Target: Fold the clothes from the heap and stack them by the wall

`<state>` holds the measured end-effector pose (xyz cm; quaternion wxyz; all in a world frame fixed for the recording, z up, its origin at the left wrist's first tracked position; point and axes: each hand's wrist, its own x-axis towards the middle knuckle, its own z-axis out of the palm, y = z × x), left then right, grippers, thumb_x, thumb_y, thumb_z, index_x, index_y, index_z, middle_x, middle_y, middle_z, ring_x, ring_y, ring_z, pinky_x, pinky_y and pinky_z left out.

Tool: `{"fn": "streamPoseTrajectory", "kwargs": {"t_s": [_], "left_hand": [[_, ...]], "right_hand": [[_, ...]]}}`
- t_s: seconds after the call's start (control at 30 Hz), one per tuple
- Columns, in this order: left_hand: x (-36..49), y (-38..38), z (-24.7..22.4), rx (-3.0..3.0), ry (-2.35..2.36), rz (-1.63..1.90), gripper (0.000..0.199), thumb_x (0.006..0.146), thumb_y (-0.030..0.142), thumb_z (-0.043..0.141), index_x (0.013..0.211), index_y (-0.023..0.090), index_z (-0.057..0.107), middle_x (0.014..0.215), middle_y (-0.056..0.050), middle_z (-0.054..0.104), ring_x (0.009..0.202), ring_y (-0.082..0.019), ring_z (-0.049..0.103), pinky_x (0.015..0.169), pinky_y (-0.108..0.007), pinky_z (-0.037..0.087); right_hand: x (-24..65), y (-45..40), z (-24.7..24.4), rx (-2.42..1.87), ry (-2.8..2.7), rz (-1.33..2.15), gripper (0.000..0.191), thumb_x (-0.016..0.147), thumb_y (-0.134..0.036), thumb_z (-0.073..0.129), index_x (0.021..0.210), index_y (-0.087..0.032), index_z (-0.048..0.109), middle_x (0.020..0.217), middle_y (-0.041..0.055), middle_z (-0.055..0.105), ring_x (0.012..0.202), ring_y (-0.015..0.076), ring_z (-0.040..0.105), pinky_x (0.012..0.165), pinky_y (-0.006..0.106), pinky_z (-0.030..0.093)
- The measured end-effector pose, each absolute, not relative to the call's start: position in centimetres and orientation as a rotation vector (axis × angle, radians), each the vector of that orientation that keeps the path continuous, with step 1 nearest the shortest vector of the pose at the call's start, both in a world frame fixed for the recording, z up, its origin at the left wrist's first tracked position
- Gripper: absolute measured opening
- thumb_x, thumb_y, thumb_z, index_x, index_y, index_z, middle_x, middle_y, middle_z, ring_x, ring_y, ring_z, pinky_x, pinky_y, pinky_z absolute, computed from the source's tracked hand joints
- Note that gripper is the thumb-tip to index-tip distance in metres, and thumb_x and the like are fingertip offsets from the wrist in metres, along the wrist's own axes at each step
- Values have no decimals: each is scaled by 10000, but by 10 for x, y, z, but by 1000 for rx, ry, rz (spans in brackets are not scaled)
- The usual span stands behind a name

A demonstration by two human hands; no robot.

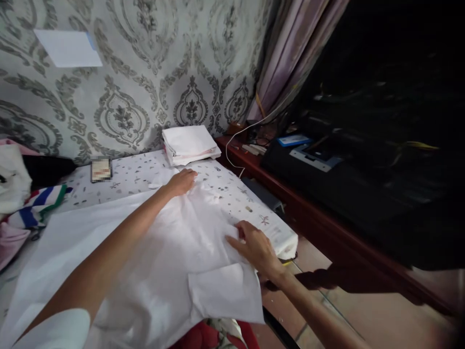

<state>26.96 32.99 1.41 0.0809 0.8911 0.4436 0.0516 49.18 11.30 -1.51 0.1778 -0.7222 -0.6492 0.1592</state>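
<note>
A red cloth (203,336) shows under the near hem of the white garment (160,271). The garment, thin woven or knit fabric with soft wrinkles, lies spread on the bed, its squared, short sleeve-like flap at the near right. The right hand (256,245) is at the garment's right edge, thumb and fingers spaced apart. The left hand (182,182) rests at the far edge, fingers bent; whether it grips fabric cannot be told. Left: crumpled striped fabric (45,206). Beyond: a printed sheet (134,169) carrying a rectangular folded stack (191,142). Right: a dark-red table (319,223) with a turned leg. Behind: damask-patterned wallpaper (123,114) and a pleated mauve curtain (283,53).
</note>
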Motion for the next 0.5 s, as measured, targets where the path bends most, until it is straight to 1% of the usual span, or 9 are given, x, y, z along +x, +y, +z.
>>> {"fn": "streamPoseTrajectory", "kwargs": {"t_s": [0.07, 0.13, 0.17, 0.2, 0.27, 0.3, 0.37, 0.43, 0.5], "left_hand": [[291, 344, 11, 2662, 1316, 66, 337, 892, 135, 478, 1201, 143, 614, 1320, -159, 612, 1231, -282, 544, 981, -370, 448], [299, 355, 9, 2641, 1331, 3, 273, 826, 101, 538, 1061, 163, 663, 1157, -129, 684, 1066, -264, 622, 881, -343, 478], [299, 359, 9, 2631, 1340, -22, 241, 798, 89, 557, 990, 178, 672, 1066, -104, 706, 980, -249, 642, 834, -329, 482], [298, 362, 9, 2625, 1349, -31, 214, 780, 84, 567, 933, 191, 671, 995, -80, 713, 918, -236, 648, 799, -317, 480], [296, 366, 11, 2633, 1378, 11, 178, 793, 96, 560, 891, 210, 657, 952, -57, 711, 897, -230, 646, 781, -311, 470], [295, 367, 13, 2642, 1401, 62, 180, 820, 109, 540, 913, 217, 649, 980, -57, 709, 927, -234, 643, 794, -315, 464], [298, 369, 18, 2659, 1465, 185, 222, 884, 132, 475, 1020, 226, 624, 1077, -75, 695, 1009, -249, 629, 835, -336, 454], [305, 371, 23, 2652, 1545, 348, 276, 927, 138, 413, 1127, 226, 581, 1139, -97, 676, 1064, -261, 613, 874, -360, 445], [313, 374, 23, 2577, 1595, 532, 304, 943, 135, 382, 1187, 213, 547, 1146, -116, 667, 1084, -271, 606, 901, -383, 442]], "right_hand": [[491, 112, -14, -2091, -1804, 493, 298, 827, -388, 650, 1067, -221, 593, 806, 19, 665, 741, 215, 638, 670, 305, 416], [492, 115, -11, -2125, -1778, 568, 393, 820, -345, 654, 1181, -214, 566, 788, 4, 659, 736, 208, 635, 682, 299, 408], [494, 117, -9, -2130, -1779, 609, 386, 815, -329, 654, 1176, -215, 573, 770, -4, 651, 725, 201, 627, 680, 294, 401], [496, 119, -8, -2119, -1791, 651, 327, 809, -312, 649, 1118, -219, 596, 744, -11, 638, 707, 191, 615, 670, 287, 392], [501, 126, -4, -2051, -1813, 722, 134, 787, -279, 638, 906, -222, 611, 689, -22, 610, 664, 170, 580, 642, 276, 375], [505, 131, -3, -1997, -1809, 735, 74, 774, -268, 629, 816, -222, 589, 677, -23, 602, 654, 163, 567, 635, 273, 374], [514, 144, -3, -1876, -1752, 716, 80, 748, -267, 611, 730, -222, 547, 686, -18, 605, 659, 159, 564, 639, 271, 390], [525, 160, -7, -1789, -1642, 671, 92, 732, -297, 597, 726, -224, 540, 694, -14, 612, 655, 161, 565, 632, 272, 407], [536, 177, -13, -1765, -1523, 652, 117, 724, -329, 585, 725, -225, 531, 662, -17, 597, 605, 154, 544, 589, 270, 401]]}}
